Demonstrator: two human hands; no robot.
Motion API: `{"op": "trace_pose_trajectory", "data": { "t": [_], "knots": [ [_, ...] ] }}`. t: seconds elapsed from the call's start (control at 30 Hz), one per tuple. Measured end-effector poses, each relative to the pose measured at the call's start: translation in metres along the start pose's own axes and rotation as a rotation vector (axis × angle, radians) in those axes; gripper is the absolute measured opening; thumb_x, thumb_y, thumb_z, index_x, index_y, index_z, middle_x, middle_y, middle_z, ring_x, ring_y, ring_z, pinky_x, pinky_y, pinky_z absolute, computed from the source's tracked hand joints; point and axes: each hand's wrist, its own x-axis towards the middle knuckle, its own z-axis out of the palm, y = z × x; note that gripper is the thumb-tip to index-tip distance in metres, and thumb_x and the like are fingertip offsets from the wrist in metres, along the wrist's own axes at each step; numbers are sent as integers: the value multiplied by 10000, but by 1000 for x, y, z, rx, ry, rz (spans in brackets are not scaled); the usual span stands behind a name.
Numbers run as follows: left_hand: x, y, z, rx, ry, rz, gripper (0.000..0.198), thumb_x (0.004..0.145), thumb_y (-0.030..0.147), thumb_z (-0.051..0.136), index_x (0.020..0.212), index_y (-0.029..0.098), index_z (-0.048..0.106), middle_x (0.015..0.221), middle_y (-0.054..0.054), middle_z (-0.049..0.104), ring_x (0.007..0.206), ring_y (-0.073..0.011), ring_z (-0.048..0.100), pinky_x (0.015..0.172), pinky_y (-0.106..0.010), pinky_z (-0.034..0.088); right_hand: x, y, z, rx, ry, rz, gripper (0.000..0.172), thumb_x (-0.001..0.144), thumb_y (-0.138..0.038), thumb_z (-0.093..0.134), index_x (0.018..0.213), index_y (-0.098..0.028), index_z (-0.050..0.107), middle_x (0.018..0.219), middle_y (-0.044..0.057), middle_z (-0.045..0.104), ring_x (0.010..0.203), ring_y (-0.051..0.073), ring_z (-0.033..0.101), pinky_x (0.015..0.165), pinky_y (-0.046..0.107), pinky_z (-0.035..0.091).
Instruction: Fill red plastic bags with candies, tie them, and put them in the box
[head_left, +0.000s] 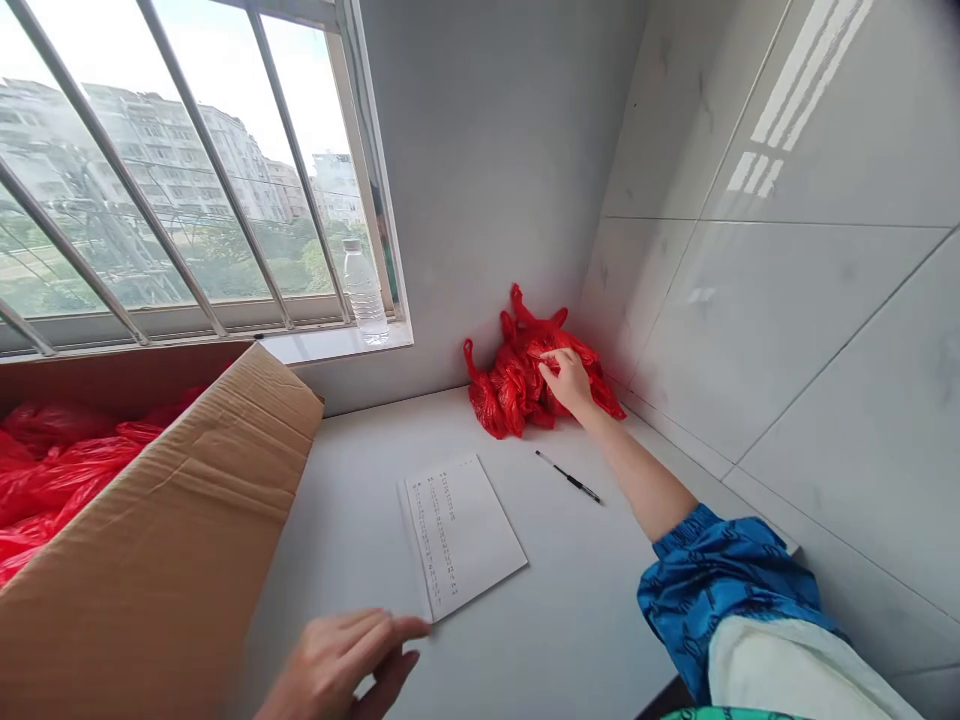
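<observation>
My right hand (568,382) reaches to the far corner, over a heap of red plastic bags (514,385). Its thumb and fingers are a little apart against the bags, with no bag plainly gripped. My left hand (349,660) is low in the view, index finger stretched out and thumb apart below it, holding nothing. That fingertip is close to the near corner of a notebook (480,545); whether they touch is unclear. Rows of small handwriting cover the left part of its page. A black pen (568,477) lies between the notebook and my right forearm.
At left stands a cardboard box (172,510) with more red plastic bags (67,460) inside. A clear bottle (365,295) with a cap is on the sill of the barred window. White tabletop (337,520) meets a grey wall behind and a tiled wall (795,330) at right.
</observation>
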Motion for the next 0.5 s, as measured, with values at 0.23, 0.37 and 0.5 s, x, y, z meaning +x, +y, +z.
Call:
{"op": "trace_pose_trajectory", "data": {
  "t": [0.23, 0.37, 0.5],
  "knots": [
    [41, -31, 61, -208, -124, -179, 398, 996, 491, 353, 947, 243, 660, 612, 20, 591, 559, -131, 525, 568, -219, 407, 75, 28, 7, -175, 7, 234, 594, 1001, -393, 426, 1506, -113, 290, 1555, 235, 271, 1377, 398, 316, 1066, 547, 331],
    [37, -37, 63, -182, -155, -152, 432, 990, 519, 351, 929, 228, 663, 639, 7, 580, 576, -133, 495, 572, -223, 386, 69, 32, 45, -206, -171, 230, 600, 938, -394, 587, 1480, -220, 398, 1481, 181, 419, 1255, 349, 492, 1000, 495, 411],
    [36, -42, 63, -183, -171, -148, 440, 996, 513, 346, 936, 217, 665, 672, -5, 594, 596, -132, 491, 581, -222, 376, 44, 31, 77, -260, -226, 209, 533, 935, -283, 574, 1451, -291, 441, 1462, 138, 447, 1257, 341, 513, 1033, 515, 381]
  ]
}}
